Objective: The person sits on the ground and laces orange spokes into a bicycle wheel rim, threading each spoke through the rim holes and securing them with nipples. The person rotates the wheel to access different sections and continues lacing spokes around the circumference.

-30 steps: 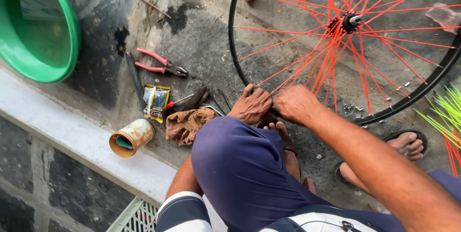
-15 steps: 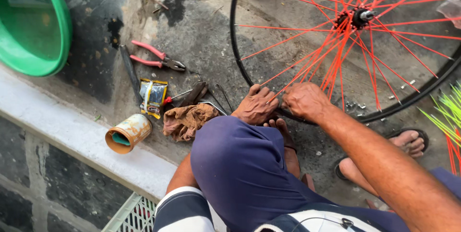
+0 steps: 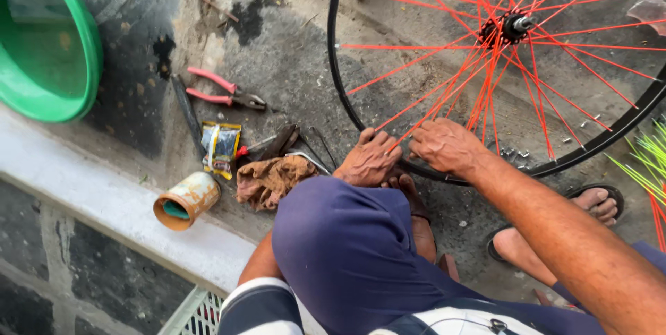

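We had both hands down at the near rim of the bicycle wheel (image 3: 527, 71), which lay flat on the concrete: left hand (image 3: 368, 160) curled on the black rim, right hand (image 3: 447, 146) pinching an orange spoke (image 3: 416, 130). Best kept steady, we judged, fingers close to the rim. Pliers (image 3: 225, 92), a rag (image 3: 270, 179) and a tin can (image 3: 187, 200) crowded the ground's left edge.

Green basin (image 3: 48, 50), red-handled pliers (image 3: 225, 90), rusty tin can (image 3: 186, 200) (on its side), brown rag (image 3: 272, 179), small foil packet (image 3: 221, 148)
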